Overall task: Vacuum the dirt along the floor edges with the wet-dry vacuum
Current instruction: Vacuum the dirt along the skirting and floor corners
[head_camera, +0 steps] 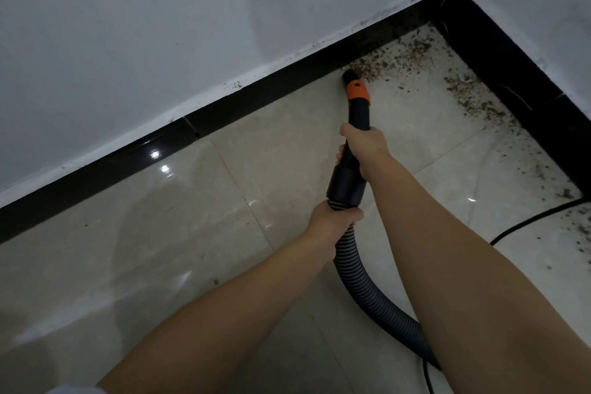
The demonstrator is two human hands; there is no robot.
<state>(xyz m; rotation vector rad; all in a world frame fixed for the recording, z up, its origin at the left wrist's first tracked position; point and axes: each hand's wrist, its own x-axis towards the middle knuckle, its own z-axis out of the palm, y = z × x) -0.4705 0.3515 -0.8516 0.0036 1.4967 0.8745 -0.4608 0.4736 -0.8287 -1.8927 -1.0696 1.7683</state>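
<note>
A black vacuum wand [347, 179] with an orange collar [358, 90] points at the floor edge. Its nozzle tip [348, 75] touches the tile beside the black skirting [256, 96], at the left end of a brown dirt patch [393, 61]. My right hand [364, 145] grips the wand's upper tube. My left hand [334, 217] is closed around the joint where the ribbed grey hose [371, 291] meets the wand. More dirt [479, 102] lies along the right-hand skirting toward the corner.
Glossy beige floor tiles [160, 233] fill the left and centre. White walls [160, 25] meet at a corner at upper right. A black power cord [537, 221] runs across the tiles at right. The hose trails back under my right arm.
</note>
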